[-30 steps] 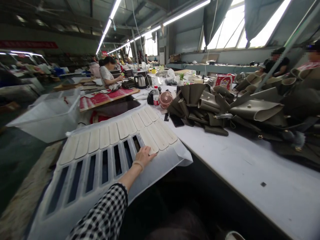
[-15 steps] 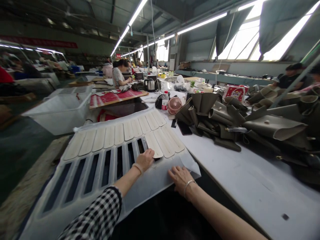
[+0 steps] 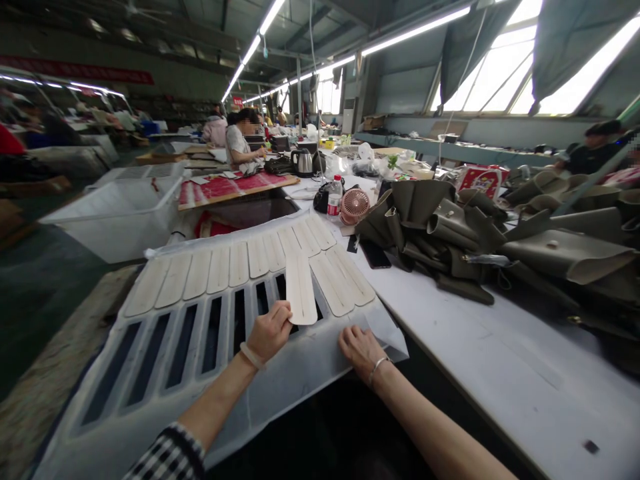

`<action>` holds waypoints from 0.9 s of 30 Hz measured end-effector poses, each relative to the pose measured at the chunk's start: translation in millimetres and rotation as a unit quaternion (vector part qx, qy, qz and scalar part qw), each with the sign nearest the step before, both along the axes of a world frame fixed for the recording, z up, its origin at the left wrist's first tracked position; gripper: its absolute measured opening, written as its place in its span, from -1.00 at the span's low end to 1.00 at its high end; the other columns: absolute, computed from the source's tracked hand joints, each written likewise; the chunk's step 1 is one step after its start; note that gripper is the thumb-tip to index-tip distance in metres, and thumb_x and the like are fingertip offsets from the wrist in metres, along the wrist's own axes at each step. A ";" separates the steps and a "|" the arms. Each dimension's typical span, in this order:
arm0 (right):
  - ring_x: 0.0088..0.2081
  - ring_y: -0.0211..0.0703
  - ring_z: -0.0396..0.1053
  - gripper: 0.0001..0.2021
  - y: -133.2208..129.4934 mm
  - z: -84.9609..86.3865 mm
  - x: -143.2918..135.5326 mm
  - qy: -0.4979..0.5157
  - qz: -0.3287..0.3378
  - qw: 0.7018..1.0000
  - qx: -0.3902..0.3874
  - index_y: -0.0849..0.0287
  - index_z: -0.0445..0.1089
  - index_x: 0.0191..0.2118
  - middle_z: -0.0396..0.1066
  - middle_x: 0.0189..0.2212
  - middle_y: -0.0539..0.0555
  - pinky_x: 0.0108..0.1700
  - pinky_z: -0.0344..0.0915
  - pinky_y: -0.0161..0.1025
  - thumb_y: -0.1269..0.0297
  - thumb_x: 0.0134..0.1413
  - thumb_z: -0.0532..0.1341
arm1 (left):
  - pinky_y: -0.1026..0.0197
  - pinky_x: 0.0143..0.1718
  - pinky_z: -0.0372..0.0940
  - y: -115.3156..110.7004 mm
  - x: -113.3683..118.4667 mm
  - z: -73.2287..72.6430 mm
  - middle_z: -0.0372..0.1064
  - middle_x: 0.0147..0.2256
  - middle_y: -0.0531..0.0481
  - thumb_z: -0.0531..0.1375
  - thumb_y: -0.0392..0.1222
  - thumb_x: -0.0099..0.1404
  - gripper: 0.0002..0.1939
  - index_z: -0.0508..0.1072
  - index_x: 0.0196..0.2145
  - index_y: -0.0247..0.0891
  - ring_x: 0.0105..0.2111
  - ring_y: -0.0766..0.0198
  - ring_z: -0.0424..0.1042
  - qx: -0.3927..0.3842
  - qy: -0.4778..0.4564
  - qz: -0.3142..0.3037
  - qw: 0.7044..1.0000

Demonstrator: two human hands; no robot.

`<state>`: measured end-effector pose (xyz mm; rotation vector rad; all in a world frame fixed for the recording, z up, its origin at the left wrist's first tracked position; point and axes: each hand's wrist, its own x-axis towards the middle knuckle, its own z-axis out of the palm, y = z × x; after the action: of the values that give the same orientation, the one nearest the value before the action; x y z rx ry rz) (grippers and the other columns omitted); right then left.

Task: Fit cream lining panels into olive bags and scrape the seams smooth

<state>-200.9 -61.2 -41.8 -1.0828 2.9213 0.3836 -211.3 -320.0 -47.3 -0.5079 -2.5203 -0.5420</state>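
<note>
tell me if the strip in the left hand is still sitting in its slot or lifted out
Lifted out. The left hand pinches the cream strip by its near end, and it lies skewed across the white sheet, with a dark open slot beside it.

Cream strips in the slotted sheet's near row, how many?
3. One cream oblong strip pinched by the left hand; second strip and third strip flat right of it, beyond the right hand on the white slotted sheet. None seem hidden.

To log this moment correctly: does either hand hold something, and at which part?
The left hand holds a cream strip by its near end. The right hand holds nothing; it lies flat on the white sheet.
</note>
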 end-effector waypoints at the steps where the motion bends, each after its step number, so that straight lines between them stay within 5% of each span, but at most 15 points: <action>1: -0.13 0.10 0.31 -0.65 0.8 -1.8 -0.6 0.001 -0.001 1.000 -0.003 0.31 0.27 0.06 0.36 -0.11 0.31 -0.27 0.35 -0.03 0.54 0.15 0.04 | 0.28 -0.27 0.31 -2.0 7.7 0.9 0.43 -0.21 -0.07 -0.03 -0.33 0.36 -0.83 0.31 -0.36 -0.22 -0.22 0.27 0.45 -0.004 0.006 -0.008 1.000; 6: -0.11 0.12 0.30 -0.56 6.0 -8.2 -1.0 0.001 -0.010 1.000 -0.017 0.34 0.22 0.12 0.34 -0.08 0.33 -0.24 0.37 -0.02 0.53 0.08 0.11 | 0.30 -0.27 0.32 -8.4 21.1 8.0 0.46 -0.22 -0.05 -0.03 -0.35 0.38 -0.78 0.38 -0.32 -0.23 -0.27 0.30 0.48 -0.022 0.032 -0.041 0.998; 14: -0.07 0.12 0.27 -0.57 6.9 -1.8 2.3 -0.018 -0.023 0.998 -0.060 0.31 0.22 0.14 0.33 -0.05 0.29 -0.15 0.34 0.01 0.54 0.13 0.05 | 0.26 -0.35 0.33 14.9 -42.4 21.2 0.46 -0.21 -0.06 0.01 -0.38 0.32 -0.83 0.37 -0.31 -0.24 -0.24 0.24 0.48 0.004 0.069 -0.034 0.997; 19: 0.01 0.15 0.22 -0.54 11.4 -8.3 1.7 -0.066 -0.061 0.988 -0.126 0.24 0.22 0.14 0.30 0.00 0.28 -0.05 0.28 0.08 0.56 0.10 0.09 | 0.23 -0.37 0.32 -0.9 -46.2 22.6 0.45 -0.30 -0.06 0.06 -0.40 0.26 -0.86 0.35 -0.37 -0.23 -0.29 0.20 0.46 0.030 0.119 0.003 0.992; 21: 0.04 0.14 0.22 -0.56 11.7 -13.8 3.0 -0.097 -0.085 0.978 -0.163 0.24 0.25 0.12 0.30 0.00 0.26 0.00 0.26 0.10 0.56 0.10 0.10 | 0.17 -0.34 0.33 -14.0 -40.3 36.4 0.41 -0.35 -0.09 0.08 -0.37 0.28 -0.90 0.33 -0.38 -0.24 -0.31 0.16 0.44 0.059 0.162 0.055 0.983; 24: 0.07 0.10 0.23 -0.66 9.4 -16.7 2.2 -0.151 -0.126 0.951 -0.238 0.24 0.32 0.04 0.32 0.00 0.19 0.08 0.21 0.15 0.50 0.12 0.17 | 0.12 -0.20 0.33 -21.9 -25.7 75.6 0.40 -0.26 -0.11 0.15 -0.29 0.29 -0.98 0.33 -0.31 -0.24 -0.22 0.15 0.42 0.077 0.225 0.094 0.967; 27: 0.04 0.11 0.29 -0.71 7.5 -0.3 -4.1 -0.210 -0.173 0.900 -0.342 0.25 0.39 -0.09 0.37 -0.06 0.16 0.09 0.24 0.13 0.32 0.04 0.30 | 0.23 -0.18 0.33 -9.1 -4.8 115.0 0.44 -0.22 -0.03 0.19 -0.36 0.25 -0.89 0.35 -0.28 -0.21 -0.19 0.24 0.44 0.002 0.288 0.017 0.957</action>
<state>-205.0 -53.7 -42.1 -0.5177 2.7752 -0.8290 -216.2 -329.1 67.6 -0.5294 -1.9652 -0.3226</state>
